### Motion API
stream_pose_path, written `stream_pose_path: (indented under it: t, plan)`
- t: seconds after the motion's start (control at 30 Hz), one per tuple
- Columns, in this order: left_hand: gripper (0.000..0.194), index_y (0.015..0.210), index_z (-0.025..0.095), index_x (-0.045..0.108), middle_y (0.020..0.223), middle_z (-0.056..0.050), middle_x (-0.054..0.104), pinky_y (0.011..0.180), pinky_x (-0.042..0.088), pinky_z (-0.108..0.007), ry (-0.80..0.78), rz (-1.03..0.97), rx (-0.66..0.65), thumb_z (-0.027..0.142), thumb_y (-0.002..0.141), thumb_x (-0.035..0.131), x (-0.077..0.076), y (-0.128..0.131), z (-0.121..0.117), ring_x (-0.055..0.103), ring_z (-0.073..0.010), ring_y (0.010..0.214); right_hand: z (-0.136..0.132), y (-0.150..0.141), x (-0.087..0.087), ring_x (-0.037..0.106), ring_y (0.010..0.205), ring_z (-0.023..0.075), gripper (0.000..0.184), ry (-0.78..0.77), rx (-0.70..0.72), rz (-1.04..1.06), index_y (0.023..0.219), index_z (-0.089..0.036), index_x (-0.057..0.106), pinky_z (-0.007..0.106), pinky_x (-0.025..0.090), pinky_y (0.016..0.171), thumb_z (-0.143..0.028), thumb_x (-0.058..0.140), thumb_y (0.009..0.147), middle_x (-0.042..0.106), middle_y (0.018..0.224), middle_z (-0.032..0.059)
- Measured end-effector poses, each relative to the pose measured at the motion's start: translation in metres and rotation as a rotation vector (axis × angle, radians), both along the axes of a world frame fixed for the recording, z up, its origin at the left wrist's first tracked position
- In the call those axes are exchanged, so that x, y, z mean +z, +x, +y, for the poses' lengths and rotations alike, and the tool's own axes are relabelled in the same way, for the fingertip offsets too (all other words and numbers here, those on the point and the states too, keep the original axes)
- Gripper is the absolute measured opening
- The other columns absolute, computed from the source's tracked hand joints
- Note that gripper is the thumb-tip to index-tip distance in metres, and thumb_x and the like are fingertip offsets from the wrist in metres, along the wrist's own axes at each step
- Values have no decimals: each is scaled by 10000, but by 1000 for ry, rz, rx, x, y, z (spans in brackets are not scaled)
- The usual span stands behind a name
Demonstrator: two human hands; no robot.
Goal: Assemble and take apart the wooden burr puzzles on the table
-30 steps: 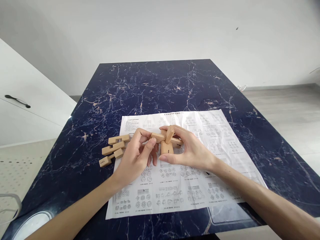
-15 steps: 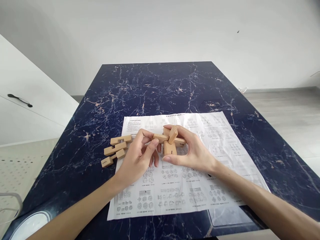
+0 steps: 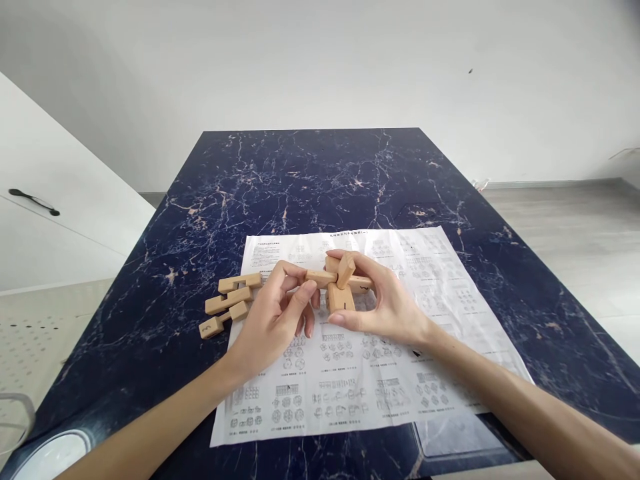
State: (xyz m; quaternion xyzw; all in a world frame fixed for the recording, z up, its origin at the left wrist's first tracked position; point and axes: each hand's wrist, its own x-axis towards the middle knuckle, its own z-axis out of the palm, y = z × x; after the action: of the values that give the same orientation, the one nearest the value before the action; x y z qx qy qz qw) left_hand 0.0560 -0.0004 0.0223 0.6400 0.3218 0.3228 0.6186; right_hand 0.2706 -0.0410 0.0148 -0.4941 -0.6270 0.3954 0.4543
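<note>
A cross of interlocked wooden puzzle pieces point(image 3: 341, 297) is held above the printed sheet point(image 3: 340, 407), with dark numbers marked on some ends. My right hand point(image 3: 387, 300) wraps round its right side, thumb at the near block and fingers behind. My left hand point(image 3: 280, 303) pinches the left end of a bar that sticks out of the cross, between thumb and index finger. Left of that hand lie three loose notched wooden pieces: an upper one point(image 3: 230, 287), a middle one point(image 3: 216, 305) and a lower one point(image 3: 212, 327) marked with a number. The joint inside the cross is hidden.
The dark blue marbled table point(image 3: 300, 180) reaches to a white wall. A white round object point(image 3: 57, 457) stands at the lower left, and a flat clear-looking rectangle point(image 3: 457, 433) lies at the near edge. A white cabinet point(image 3: 60, 200) is on the left.
The view shifts slightly. Both hands keep their grip on the wooden cross, and its pieces look much the same as before.
</note>
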Motion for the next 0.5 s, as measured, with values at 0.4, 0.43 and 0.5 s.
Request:
stream_pose_path:
  t: [0.4,0.43,0.5]
  plan:
    - [229,1017,233,484,784,59,632,488,508,-219,-14,-9,-13,414,1134,559,-1,-2,1,598,-79,512,1,4,-3,744,1075,310,876,70,-20,-38,1443,-230,584,507,631,981,-588,946,731,746,1220,103]
    - [230,1017,233,483,783,59,632,487,507,-220,-13,-8,-13,416,1133,559,-1,-2,1,597,-80,510,1,4,-3,741,1080,312,874,75,-26,-45,1443,-230,587,507,632,981,-592,944,731,747,1217,103]
    - [232,1015,233,485,781,56,635,486,506,-225,-11,0,-13,421,1132,558,-1,-2,1,595,-84,508,1,4,-3,740,1084,317,865,83,-37,-59,1438,-235,596,511,631,977,-610,934,736,751,1217,104]
